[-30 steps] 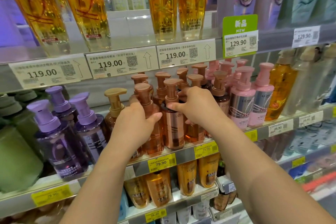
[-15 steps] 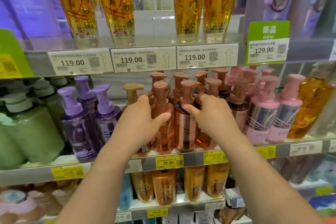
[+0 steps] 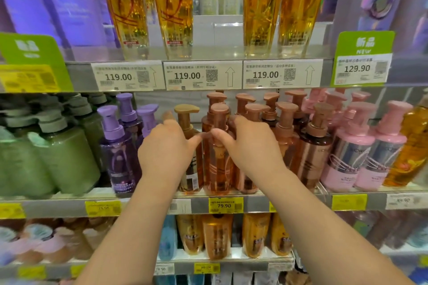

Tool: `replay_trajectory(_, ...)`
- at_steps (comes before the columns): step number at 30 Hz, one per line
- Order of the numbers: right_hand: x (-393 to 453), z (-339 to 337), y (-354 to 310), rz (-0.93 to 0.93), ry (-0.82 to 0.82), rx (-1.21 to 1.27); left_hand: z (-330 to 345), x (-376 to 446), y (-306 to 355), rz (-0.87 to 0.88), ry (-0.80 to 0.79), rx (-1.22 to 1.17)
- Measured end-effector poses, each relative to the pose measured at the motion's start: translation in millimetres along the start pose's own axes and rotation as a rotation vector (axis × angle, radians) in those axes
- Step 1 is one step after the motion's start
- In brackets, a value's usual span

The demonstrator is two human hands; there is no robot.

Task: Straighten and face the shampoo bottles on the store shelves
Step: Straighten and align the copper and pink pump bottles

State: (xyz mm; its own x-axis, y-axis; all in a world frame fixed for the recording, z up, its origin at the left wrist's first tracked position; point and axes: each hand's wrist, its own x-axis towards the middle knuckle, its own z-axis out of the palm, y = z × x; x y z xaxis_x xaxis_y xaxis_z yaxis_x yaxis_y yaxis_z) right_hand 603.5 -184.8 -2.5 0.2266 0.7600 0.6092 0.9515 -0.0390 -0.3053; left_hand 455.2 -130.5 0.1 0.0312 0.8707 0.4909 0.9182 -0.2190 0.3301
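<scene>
On the middle shelf (image 3: pixel 143 206) stands a row of pump bottles. My left hand (image 3: pixel 166 152) wraps the brown bottle with a gold pump (image 3: pixel 186 111); its index finger sticks up beside the pump and its thumb tip touches the neighbouring amber pump bottle (image 3: pixel 217 169). My right hand (image 3: pixel 251 149) grips that amber bottle at the shoulder, thumb in front and fingers curled behind it. The hand hides the top of a rose-gold bottle (image 3: pixel 246 183). Several copper-capped bottles (image 3: pixel 286 127) stand upright behind and to the right.
Green bottles (image 3: pixel 67 157) and purple pump bottles (image 3: pixel 118 152) fill the shelf's left. A dark copper bottle (image 3: pixel 312 157) and pink pump bottles (image 3: pixel 347 157) stand to the right. Tall golden oil bottles (image 3: pixel 173 7) line the upper shelf. More golden bottles (image 3: pixel 216 236) sit below.
Both hands have shifted one bottle left along the row. The right thumb went from the rose-gold bottle to the amber one. The view has moved closer and to the left.
</scene>
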Motion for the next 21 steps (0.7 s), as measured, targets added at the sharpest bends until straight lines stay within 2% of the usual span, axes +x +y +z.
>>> replay_trajectory(4,11,10,-1,0.074,-0.053,0.016,1,9,-6,0.039,-0.073,-0.076)
replay_trajectory(10,17,0,-6,0.092,-0.198,0.013,-14,33,-24,0.108,-0.422,-0.296)
replay_trajectory(13,19,-5,-7,0.080,-0.230,0.013,-17,38,-26,0.138,-0.533,-0.370)
replay_trajectory(16,20,-5,-9,0.066,-0.244,-0.004,-20,33,-22,0.126,-0.501,-0.318)
replay_trajectory(21,21,-8,-7,0.098,-0.266,0.017,-6,18,-12,0.131,-0.222,-0.082)
